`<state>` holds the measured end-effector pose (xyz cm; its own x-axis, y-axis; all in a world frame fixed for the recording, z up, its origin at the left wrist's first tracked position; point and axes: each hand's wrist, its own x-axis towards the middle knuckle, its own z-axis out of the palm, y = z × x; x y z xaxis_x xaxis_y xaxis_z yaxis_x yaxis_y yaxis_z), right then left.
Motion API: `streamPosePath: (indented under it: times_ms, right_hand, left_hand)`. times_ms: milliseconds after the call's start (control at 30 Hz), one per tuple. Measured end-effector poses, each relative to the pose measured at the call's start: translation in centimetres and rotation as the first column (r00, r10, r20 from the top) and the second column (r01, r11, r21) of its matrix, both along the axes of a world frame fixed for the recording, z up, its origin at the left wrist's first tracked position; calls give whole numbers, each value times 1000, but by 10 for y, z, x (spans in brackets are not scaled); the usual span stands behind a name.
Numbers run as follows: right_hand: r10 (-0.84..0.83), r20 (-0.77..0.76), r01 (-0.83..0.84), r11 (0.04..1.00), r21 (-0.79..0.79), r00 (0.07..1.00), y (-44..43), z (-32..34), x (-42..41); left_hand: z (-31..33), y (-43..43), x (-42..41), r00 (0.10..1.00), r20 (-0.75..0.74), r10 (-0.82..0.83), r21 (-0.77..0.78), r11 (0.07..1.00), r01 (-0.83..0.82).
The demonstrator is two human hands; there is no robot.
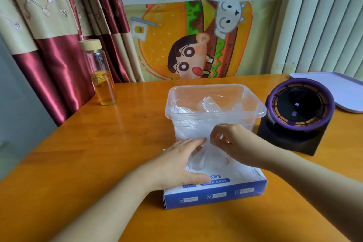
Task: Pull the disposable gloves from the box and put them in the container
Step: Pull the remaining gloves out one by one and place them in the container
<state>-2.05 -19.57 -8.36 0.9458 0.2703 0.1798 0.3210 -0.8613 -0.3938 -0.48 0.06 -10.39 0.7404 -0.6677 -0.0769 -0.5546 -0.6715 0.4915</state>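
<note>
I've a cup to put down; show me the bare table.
Bare table between the bottle and the container, also left of the glove box. The right is crowded: the black device beside the container, the tray behind it.

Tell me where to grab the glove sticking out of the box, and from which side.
Pinch the glove at its gathered top, coming from above: the film rises in a loose peak from the box opening, where the right hand pinches it. The left hand rests on the box.

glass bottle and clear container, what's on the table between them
Only bare table lies between the bottle and the container, seen in the head view.
</note>
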Motion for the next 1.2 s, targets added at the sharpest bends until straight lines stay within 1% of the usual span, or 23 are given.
streamPosePath:
  times_ms: [67,133,200,233,267,300,333,367,400,433,467,500,533,633,733,800,867,933,1000,1033,1100,1133,1200]
  right_hand:
    - [52,-70,-49,998,45,996,-1,5,-4]
    - [85,-140,-84,996,8,987,-2,7,-7]
    - [85,-131,-96,992,-82,988,-2,3,-6]
    - [81,-105,-90,993,-77,991,-2,1,-5]
    - [74,-89,-76,997,-16,993,-2,-3,-4]
    - [57,-96,-48,994,100,994,-2,-6,-3]
    - [39,-126,-5,966,260,991,-3,-9,-3]
    - [34,-160,40,899,437,986,-4,-9,-3]
    - [39,-191,84,798,597,981,-4,-9,-5]
    - [48,-212,121,688,715,976,-4,-7,-5]
    - [48,-218,147,599,787,975,-3,-5,-5]
    - [37,-206,151,554,818,978,-3,-2,-6]
    - [22,-183,139,557,819,983,-1,3,-7]
    - [-8,-54,47,650,759,998,7,22,-13]
    - [-71,103,-37,619,784,992,13,48,-19]
    - [-125,148,-39,619,785,981,10,64,-19]
    - [-136,121,1,665,747,983,6,75,-18]
    - [-134,75,45,719,694,988,2,78,-17]
    - [-147,52,78,752,654,988,0,79,-16]
    - [-151,40,88,747,658,988,-1,79,-15]
    - [-137,-15,107,700,706,991,2,78,-13]
    - [-114,-54,117,676,728,992,4,78,-13]
    - [-34,-122,116,641,759,992,10,78,-12]
  left_hand:
    - [0,0,-1,1000,-8,6,6,1000,-6]
    - [0,0,0,1000,-9,5,11,1000,-5]
    - [-1,0,0,1000,-8,-5,25,1000,5]
    - [0,1,0,1000,-6,-12,27,1000,12]
    - [-1,1,0,1000,-6,-15,29,999,15]
    - [0,1,0,1000,-4,-15,30,999,15]
    - [0,1,0,1000,-2,-14,30,999,14]
    - [0,1,1,1000,3,-13,29,999,13]
    - [-1,1,2,1000,8,-15,22,1000,15]
    - [-2,1,3,1000,11,-18,7,1000,18]
    - [-2,0,3,1000,12,-25,-14,1000,25]
    - [-2,0,4,999,10,-32,-37,999,32]
    - [0,-1,3,999,5,-39,-61,997,39]
    - [5,-3,-2,997,-23,-72,-118,991,68]
    - [8,-3,-5,997,-49,-63,-140,989,56]
    - [7,-2,-7,997,-64,-40,-155,987,30]
    - [11,-1,-9,997,-71,1,-194,981,-15]
    - [18,3,-11,996,-52,71,-308,948,-83]
    - [26,7,-13,988,-29,154,-439,886,-151]
    - [31,9,-14,982,-18,190,-493,853,-174]
    - [41,8,-17,972,31,235,-559,810,-177]
    - [46,5,-20,968,80,236,-559,815,-153]
    - [53,-2,-24,957,195,215,-493,865,-94]
